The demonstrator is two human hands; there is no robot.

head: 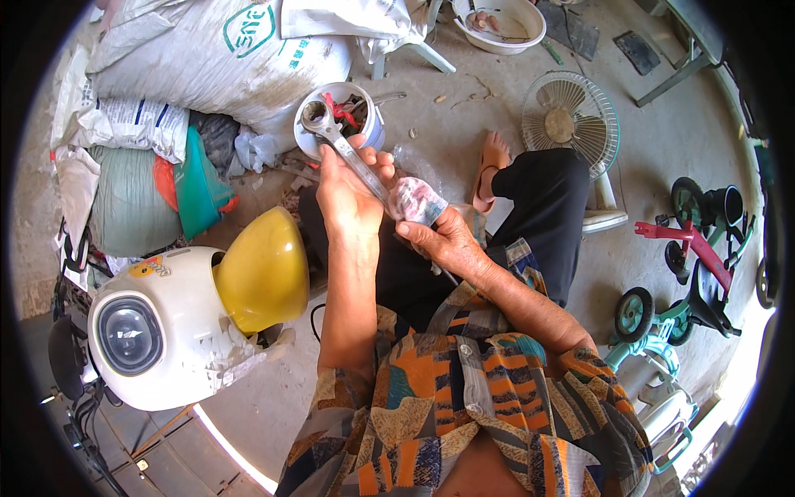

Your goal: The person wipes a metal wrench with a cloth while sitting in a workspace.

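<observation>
A large metal ring wrench [357, 163] lies slanted across my left hand [351, 192], whose palm faces up with the fingers curled about the shaft. Its ringed head points to the upper left, over the rim of a white plastic bucket [376, 127]. My right hand [444, 239] grips a crumpled pinkish-white cloth [417, 200] against the wrench's lower end, which the cloth partly hides. Inside the bucket are a red strip [340, 112] and dark items that I cannot make out. Another metal tool handle [391, 97] sticks out over the bucket's right side.
Large woven sacks [217, 74] and plastic bags stand at the upper left. A white and yellow scooter front [186, 323] is at the left. On the right are an electric fan [559, 124] and children's cycles [658, 335]. A white basin [500, 28] sits at the top.
</observation>
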